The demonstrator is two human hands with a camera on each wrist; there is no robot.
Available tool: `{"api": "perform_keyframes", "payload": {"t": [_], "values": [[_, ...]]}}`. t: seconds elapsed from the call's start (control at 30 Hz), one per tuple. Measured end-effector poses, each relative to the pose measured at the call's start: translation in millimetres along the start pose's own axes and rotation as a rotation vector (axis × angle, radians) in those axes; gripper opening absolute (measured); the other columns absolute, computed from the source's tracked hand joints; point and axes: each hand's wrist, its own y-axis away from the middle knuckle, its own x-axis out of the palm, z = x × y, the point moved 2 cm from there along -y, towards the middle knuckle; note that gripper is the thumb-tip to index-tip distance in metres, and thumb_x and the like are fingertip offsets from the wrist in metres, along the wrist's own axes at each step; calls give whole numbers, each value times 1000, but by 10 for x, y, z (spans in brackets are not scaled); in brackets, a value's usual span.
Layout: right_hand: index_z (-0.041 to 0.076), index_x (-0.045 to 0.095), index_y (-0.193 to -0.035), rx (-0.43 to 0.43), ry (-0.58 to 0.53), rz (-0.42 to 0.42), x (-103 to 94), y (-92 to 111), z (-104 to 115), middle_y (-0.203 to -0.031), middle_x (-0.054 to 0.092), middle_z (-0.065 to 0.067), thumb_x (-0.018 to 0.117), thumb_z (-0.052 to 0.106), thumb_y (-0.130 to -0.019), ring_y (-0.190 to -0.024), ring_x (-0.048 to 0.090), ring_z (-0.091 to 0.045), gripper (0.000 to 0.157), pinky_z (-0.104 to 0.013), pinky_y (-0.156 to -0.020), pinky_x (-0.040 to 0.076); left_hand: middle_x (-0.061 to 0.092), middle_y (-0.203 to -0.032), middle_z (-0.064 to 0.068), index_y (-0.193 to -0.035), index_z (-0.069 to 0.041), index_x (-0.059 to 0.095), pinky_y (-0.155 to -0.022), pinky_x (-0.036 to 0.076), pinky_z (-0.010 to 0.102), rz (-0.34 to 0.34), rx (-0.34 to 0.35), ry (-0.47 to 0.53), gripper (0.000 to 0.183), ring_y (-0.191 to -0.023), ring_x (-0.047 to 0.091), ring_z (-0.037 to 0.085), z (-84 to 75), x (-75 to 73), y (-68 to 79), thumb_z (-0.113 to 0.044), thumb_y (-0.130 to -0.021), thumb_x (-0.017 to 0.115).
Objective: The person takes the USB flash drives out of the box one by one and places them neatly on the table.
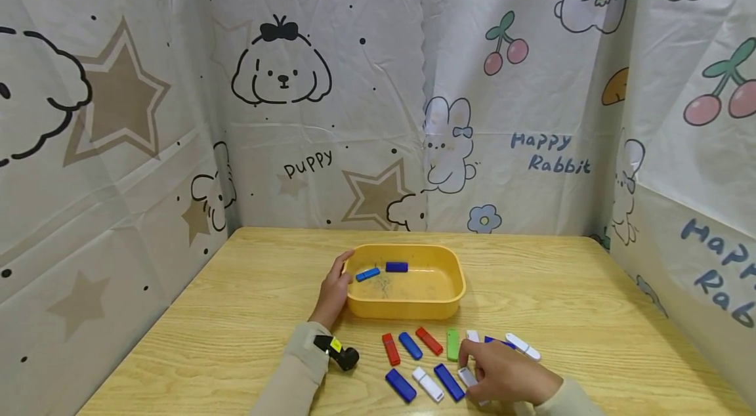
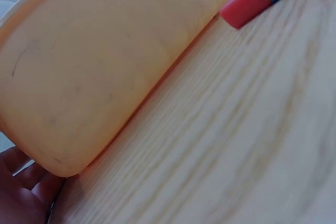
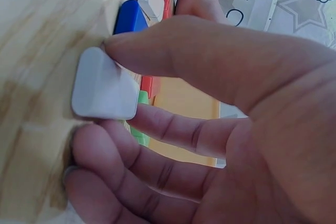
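My left hand (image 1: 333,291) grips the left end of a yellow plastic tub (image 1: 407,310), with fingers at its rim. Inside the tub lie a light-blue USB stick (image 1: 367,274) and a dark-blue USB stick (image 1: 396,267). On the table in front of it, my right hand (image 1: 514,370) pinches a white USB stick (image 3: 100,90) between thumb and index finger, close over the wood. Left of that hand are a dark-blue stick (image 1: 449,382), a white one (image 1: 428,384) and another dark-blue one (image 1: 400,385). A green stick (image 1: 452,344) lies just beyond the fingertips.
Two red sticks (image 1: 391,349) and a blue stick (image 1: 410,346) lie between the tub and the near row. Past my right hand are a white stick (image 1: 523,346) and a partly covered blue one (image 1: 499,341). Printed curtains (image 1: 331,193) enclose the wooden table (image 1: 177,350).
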Motion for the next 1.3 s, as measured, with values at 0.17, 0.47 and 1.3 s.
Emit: {"api": "perform_keyframes", "payload": {"t": [0.17, 0.47, 1.3], "values": [[19, 57, -98, -16, 11, -9, -11, 17, 14, -65, 53, 6, 78, 20, -73, -54, 45, -5, 33, -21, -50, 33, 36, -152, 11, -143, -20, 45, -112, 24, 52, 2, -1, 5, 53, -142, 27, 30, 2, 0, 5, -7, -91, 40], [17, 56, -98, -56, -2, -13, -28, 28, 27, -64, 53, 8, 76, 17, -75, -53, 44, -3, 31, -20, -49, 34, 36, -153, 9, -143, -20, 45, -112, 23, 51, 7, -2, 11, 53, -142, 26, 29, 23, 9, -8, -7, -92, 39], [13, 56, -99, -117, 5, -80, -134, 5, 111, -65, 53, 9, 74, 14, -79, -54, 46, -1, 27, -21, -51, 39, 35, -153, 9, -143, -20, 45, -112, 22, 53, 3, -17, 10, 53, -142, 25, 31, 20, 10, -18, -8, -92, 39]]}}
